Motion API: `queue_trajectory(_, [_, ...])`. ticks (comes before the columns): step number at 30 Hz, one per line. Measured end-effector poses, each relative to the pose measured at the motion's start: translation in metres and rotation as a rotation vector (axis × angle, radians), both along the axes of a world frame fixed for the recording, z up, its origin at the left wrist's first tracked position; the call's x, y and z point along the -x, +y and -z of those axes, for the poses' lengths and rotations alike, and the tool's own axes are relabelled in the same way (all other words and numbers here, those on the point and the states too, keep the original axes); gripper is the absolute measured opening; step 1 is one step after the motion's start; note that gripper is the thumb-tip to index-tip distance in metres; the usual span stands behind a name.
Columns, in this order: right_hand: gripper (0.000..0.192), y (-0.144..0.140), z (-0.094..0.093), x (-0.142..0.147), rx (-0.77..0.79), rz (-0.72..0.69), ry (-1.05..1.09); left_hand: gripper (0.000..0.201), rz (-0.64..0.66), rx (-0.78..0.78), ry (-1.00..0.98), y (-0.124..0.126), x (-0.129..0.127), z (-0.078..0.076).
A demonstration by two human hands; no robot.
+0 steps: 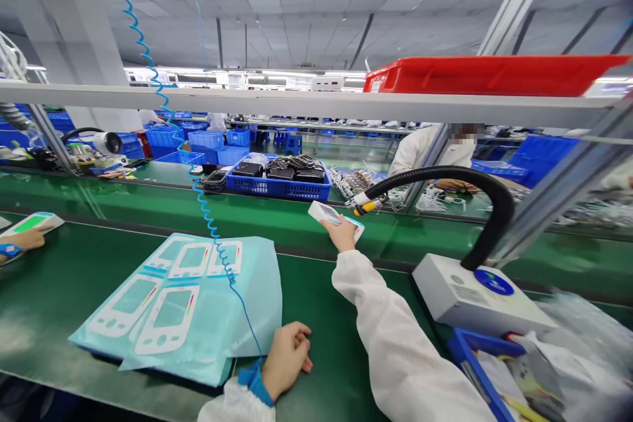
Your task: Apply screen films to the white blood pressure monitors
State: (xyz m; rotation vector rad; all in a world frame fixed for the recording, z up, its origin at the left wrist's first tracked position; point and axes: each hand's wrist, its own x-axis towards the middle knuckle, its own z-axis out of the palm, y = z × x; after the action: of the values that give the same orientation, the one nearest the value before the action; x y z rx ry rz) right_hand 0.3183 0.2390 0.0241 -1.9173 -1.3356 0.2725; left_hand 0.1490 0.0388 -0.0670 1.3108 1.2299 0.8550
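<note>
Closest to the camera, the left hand (287, 356) rests on the green counter (336, 343) with its fingers curled in together, holding nothing. A blue wrist strap (254, 382) sits on that wrist, and a curly blue cord (208, 211) runs up from it. Just beside this hand lies a pale blue sheet (247, 316) with five white covers (165, 320) on top (each has a clear window).

A bit farther out, the right hand (342, 232) is stretched forward in a white sleeve (390, 343). Its fingers are clamped on a small white device (326, 213), held up in the air over the far edge of the counter. The yellow tip of a black hose (368, 206) is just beside the device. The hose bends back down to a white box (469, 297) on the right.

Past that sits a blue basket (277, 186) full of dark parts. Far left, another person's hand (24, 239) holds a white device with a green screen (30, 223). High up, a red tray (494, 74) rests on a shelf (247, 103).
</note>
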Motion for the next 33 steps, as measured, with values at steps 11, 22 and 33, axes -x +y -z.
queue_trajectory(11, [0.088,-0.155,0.056,0.008,-0.508,-0.346,-0.160,0.044,0.005,-0.046,-0.166,0.000,-0.004,-0.019])
queue_trajectory(22, [0.080,-0.093,0.070,0.044,-0.299,-0.343,0.040,0.036,-0.109,-0.035,-0.216,0.001,-0.012,-0.002])
queue_trajectory(33, [0.070,0.047,0.072,0.125,-0.072,-0.274,0.137,0.046,-0.250,-0.017,-0.266,0.006,-0.013,0.009])
